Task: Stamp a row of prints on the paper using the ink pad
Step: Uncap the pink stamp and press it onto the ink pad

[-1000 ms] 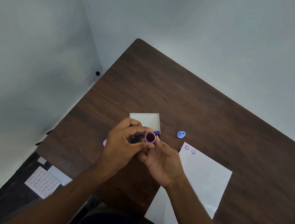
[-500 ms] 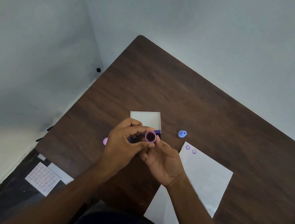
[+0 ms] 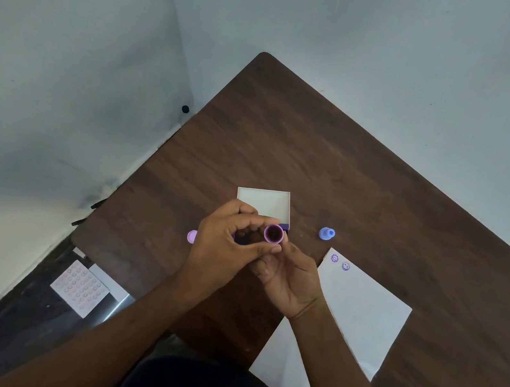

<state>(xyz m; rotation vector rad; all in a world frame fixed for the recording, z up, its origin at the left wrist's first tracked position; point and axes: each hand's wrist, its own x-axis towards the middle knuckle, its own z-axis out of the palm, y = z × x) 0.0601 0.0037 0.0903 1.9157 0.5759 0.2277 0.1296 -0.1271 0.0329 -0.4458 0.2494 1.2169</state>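
A small round pink stamp is pinched between both hands, its dark inked face turned up toward me. My left hand grips it from the left with thumb and fingers. My right hand holds it from below and the right. Just behind the hands, the ink pad box with its white open lid lies on the table; the purple pad is mostly hidden by my fingers. The white paper lies to the right, with two purple prints at its top-left corner.
A blue stamp stands on the dark wooden table right of the ink pad. A pink piece peeks out left of my left hand. A sheet of dotted stickers lies on the floor at lower left. Walls close in on the left and behind.
Both hands keep holding the pink stamp in the same spot above the ink pad. Only the camera view has shifted slightly.
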